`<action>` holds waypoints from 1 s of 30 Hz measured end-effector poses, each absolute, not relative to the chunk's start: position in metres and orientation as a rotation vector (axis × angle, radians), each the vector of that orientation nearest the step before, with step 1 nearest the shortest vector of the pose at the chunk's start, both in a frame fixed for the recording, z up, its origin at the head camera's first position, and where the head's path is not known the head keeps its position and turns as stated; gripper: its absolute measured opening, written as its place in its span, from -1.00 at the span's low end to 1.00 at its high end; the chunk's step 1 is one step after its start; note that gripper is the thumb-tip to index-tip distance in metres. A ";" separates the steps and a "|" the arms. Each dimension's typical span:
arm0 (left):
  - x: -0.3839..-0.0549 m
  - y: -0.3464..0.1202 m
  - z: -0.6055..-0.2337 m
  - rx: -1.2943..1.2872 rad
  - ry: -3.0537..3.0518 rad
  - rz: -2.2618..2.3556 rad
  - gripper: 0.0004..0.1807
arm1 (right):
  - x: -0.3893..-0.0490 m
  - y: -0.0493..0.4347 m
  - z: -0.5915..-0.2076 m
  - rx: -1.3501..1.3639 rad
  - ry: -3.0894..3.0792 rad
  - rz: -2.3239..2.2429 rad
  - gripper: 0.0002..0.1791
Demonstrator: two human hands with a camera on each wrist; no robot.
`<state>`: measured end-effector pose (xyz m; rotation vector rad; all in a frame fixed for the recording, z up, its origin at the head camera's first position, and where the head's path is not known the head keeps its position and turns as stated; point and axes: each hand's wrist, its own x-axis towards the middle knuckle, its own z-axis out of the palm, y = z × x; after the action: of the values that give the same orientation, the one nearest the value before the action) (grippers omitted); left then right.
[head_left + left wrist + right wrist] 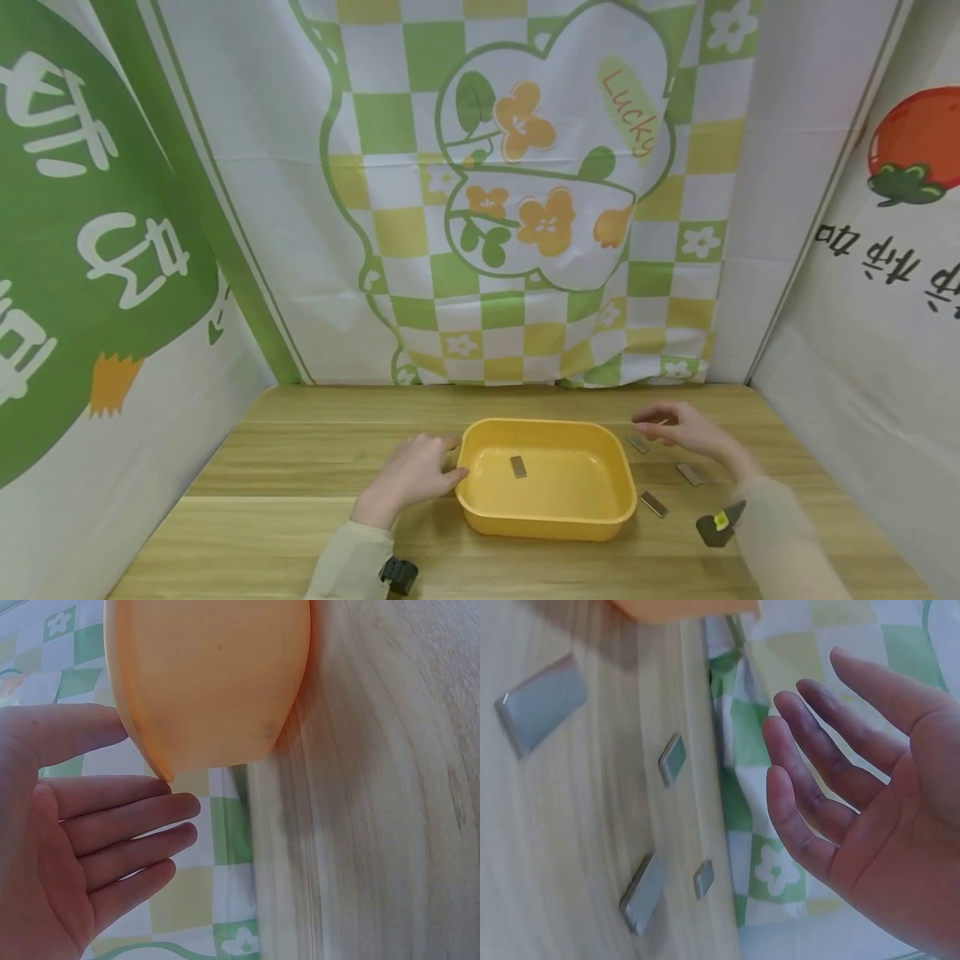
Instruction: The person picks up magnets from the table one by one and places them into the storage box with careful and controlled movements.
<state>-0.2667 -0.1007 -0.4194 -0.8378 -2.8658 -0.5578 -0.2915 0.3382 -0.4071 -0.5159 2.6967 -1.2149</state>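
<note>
A yellow plastic basin (547, 528) stands on the wooden table with one small flat metallic block (518, 467) lying inside it. At the basin's left end, my left hand (416, 473) touches the rim with thumb and fingertips. In the left wrist view the fingers of that hand (112, 825) are nearly straight against the basin's edge (214, 690). To the right of the basin, my right hand (686, 427) hovers over the table, fingers loosely bent and holding nothing. Below it lie metallic blocks (637, 443), and the right wrist view shows several (544, 705).
Two more metallic blocks, one farther right (690, 474) and one near the basin's front right corner (654, 504), lie on the wooden table (300, 483). A checkered green and white curtain (435, 292) hangs behind the table's far edge, with printed cloth on both sides.
</note>
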 end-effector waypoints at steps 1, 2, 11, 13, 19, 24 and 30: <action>-0.267 -0.101 -0.420 -0.839 -2.864 -0.553 -0.46 | -0.290 0.340 -0.408 -0.512 2.701 -1.218 -0.54; -0.267 -0.101 -0.420 -0.839 -2.862 -0.554 -0.46 | -0.289 0.343 -0.408 -0.517 2.702 -1.222 -0.54; -0.266 -0.102 -0.420 -0.853 -2.846 -0.561 -0.48 | -0.281 0.360 -0.415 -0.518 2.717 -1.250 -0.54; -0.265 -0.101 -0.419 -0.852 -2.847 -0.562 -0.48 | -0.280 0.362 -0.417 -0.504 2.724 -1.255 -0.54; -0.265 -0.101 -0.419 -0.847 -2.849 -0.565 -0.47 | -0.280 0.371 -0.422 -0.442 2.746 -1.274 -0.54; -0.266 -0.101 -0.419 -0.847 -2.854 -0.556 -0.46 | -0.279 0.378 -0.426 -0.394 2.753 -1.288 -0.53; -0.266 -0.101 -0.419 -0.848 -2.865 -0.572 -0.46 | -0.278 0.389 -0.427 -0.367 2.763 -1.309 -0.52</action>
<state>-0.2663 -0.1014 -0.4185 -0.8483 -2.8649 -0.5719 -0.2779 0.3889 -0.4273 -0.3672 2.7625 -1.3090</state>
